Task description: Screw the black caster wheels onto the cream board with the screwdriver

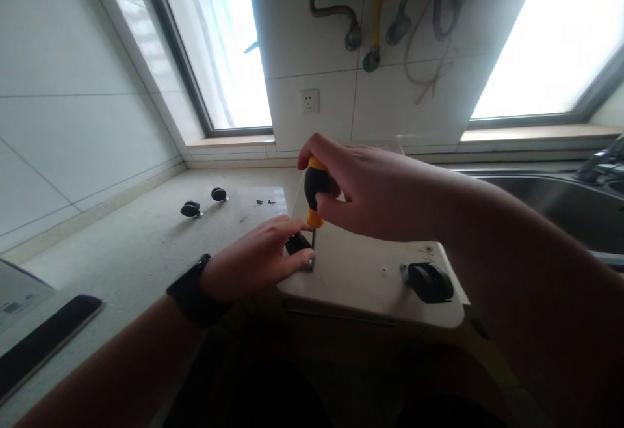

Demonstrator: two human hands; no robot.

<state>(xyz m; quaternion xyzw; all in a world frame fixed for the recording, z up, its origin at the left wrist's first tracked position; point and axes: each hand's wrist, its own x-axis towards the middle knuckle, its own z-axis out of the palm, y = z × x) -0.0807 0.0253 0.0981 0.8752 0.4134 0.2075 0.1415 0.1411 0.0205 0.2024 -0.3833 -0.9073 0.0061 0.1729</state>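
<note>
Right hand: wrapped around yellow-and-black bulbous plastic screwdriver; probably light, stiff, best gripped by the handle.
Left hand: holding black plastic caster near white rectangular panel's left edge.

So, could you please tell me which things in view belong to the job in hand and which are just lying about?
In the job:
screwdriver in right hand
caster under left hand
second caster
pale panel beneath both
probably two loose casters, small dark bits

Seemingly lying about:
dark flat device
white box
</note>
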